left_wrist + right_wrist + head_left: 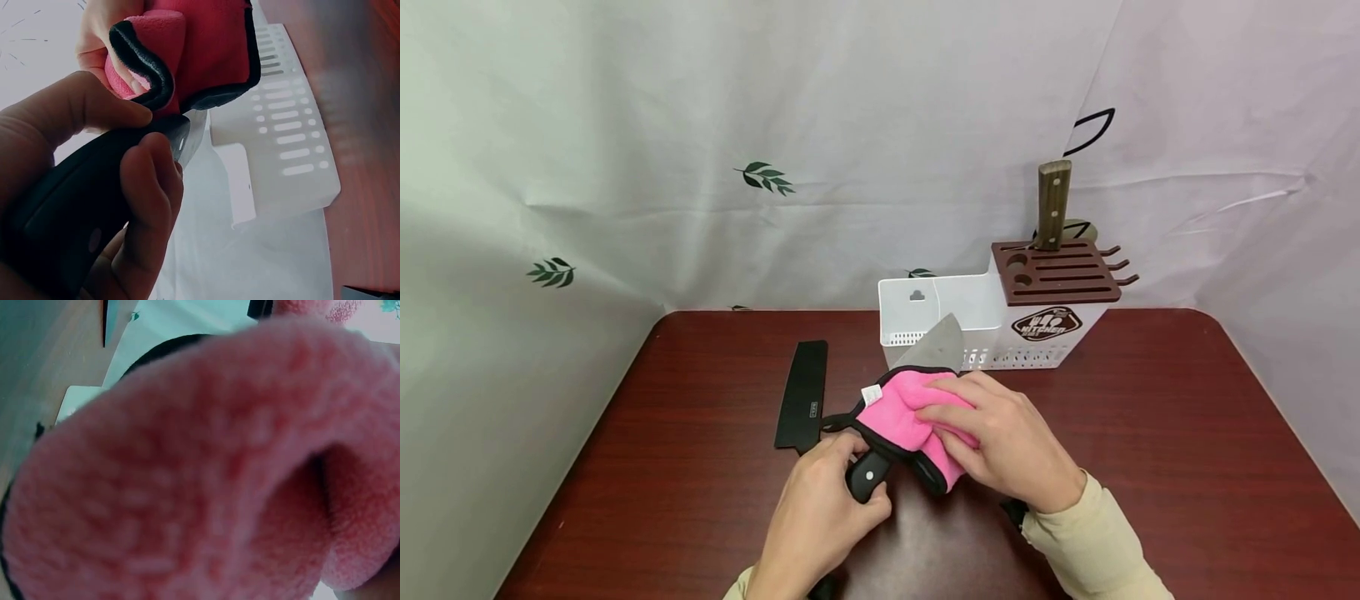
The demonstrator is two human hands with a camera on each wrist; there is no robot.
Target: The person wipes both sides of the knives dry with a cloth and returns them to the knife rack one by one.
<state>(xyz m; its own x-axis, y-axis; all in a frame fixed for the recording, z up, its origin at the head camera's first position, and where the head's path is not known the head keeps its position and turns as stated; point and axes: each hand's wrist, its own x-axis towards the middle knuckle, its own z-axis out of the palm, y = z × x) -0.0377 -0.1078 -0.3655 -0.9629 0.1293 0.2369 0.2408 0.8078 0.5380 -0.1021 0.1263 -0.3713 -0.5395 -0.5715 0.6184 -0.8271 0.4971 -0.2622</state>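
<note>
My left hand (820,512) grips the black riveted handle (867,477) of a knife. Its wide steel blade (942,343) points up and away, with the tip bare. A pink cloth (898,408) with black edging and a white tag lies folded over the lower blade. My right hand (1011,437) holds this cloth against the blade, fingers bent into the fabric. Close up in the left wrist view, thumb and fingers wrap the handle (69,194) just behind the cloth (219,50). Fuzzy pink cloth (156,475) fills most of the right wrist view, hiding the blade there.
A black-bladed knife (803,392) lies on the dark red table (700,467), left of the hands. Behind them stands a white knife holder (966,300) with a brown slotted top (1067,279) and side hooks. A wooden-handled knife (1054,204) stands in its slots. A pale curtain hangs behind.
</note>
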